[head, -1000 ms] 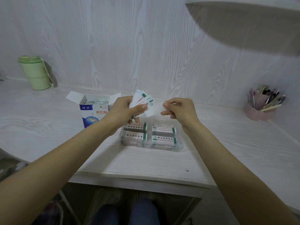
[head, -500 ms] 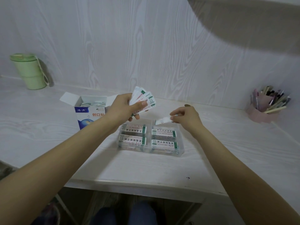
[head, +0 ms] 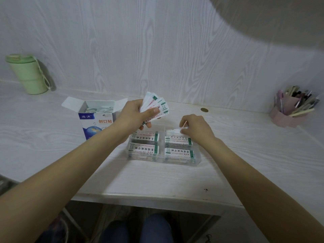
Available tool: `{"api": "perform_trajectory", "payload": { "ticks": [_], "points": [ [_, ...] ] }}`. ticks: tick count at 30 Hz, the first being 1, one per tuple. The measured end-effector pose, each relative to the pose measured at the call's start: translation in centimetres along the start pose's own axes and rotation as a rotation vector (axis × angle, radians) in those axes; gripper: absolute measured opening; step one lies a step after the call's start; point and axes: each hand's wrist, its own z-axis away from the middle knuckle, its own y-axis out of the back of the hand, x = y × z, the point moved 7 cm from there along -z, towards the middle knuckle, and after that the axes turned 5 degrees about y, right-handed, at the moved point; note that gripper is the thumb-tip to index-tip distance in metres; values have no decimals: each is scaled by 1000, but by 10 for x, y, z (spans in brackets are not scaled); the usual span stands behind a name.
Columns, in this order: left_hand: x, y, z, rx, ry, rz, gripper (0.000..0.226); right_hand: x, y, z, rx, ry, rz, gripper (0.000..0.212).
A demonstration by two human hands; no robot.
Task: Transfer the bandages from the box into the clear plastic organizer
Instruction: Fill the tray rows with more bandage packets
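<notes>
Our hands are both busy: the left hand (head: 135, 114) grips a fan of bandages (head: 156, 106), thumb pressed across their faces, held above the far-left corner of the clear plastic organizer (head: 197, 159). The right hand (head: 196, 128) pinches a single bandage (head: 175, 131) by its end and lowers it into the far-right compartment, where it lies at or just above the bottom; we cannot tell whether it already rests there.

We judge this to be the placing step, one strip at a time, with the task partly done: four nearer compartments hold flat stacks, and the box (head: 95, 120) stands open beside the organizer on the bench (head: 245, 155) with more wrapped pieces inside.

Next we would need to let the strip go flat, then draw another from the fan.

The bandages are thin paper-wrapped rectangles, white with green end bands and printed text, light and liable to slide. The organizer is rigid, transparent, with low dividing walls. The box is glossy card, flaps up.
</notes>
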Motion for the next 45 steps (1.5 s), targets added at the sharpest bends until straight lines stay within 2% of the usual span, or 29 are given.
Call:
{"api": "perform_trajectory", "payload": {
  "ticks": [4, 10, 22, 31, 41, 43, 45],
  "points": [
    [0, 0, 1, -1, -6, -2, 15, -3, -1, -3, -62, -22, 49, 9],
    [1, 1, 3, -2, -3, -6, 14, -7, -3, -7, -109, -9, 73, 22],
    [-1, 8, 3, 17, -12, -5, 22, -16, -6, -15, -195, -45, 168, 11],
    [-1, 8, 2, 10, -13, -1, 23, -21, -8, -18, -197, -54, 217, 14],
    [1, 8, 5, 15, -11, -10, 23, -23, -10, -20, -224, -33, 165, 11],
    [2, 8, 7, 14, -14, -7, 22, -24, -2, -18, -183, -21, 122, 12],
    [3, 10, 8, 15, -15, -2, 21, -29, 13, -14, -34, 1, -52, 14]
  ]
}}
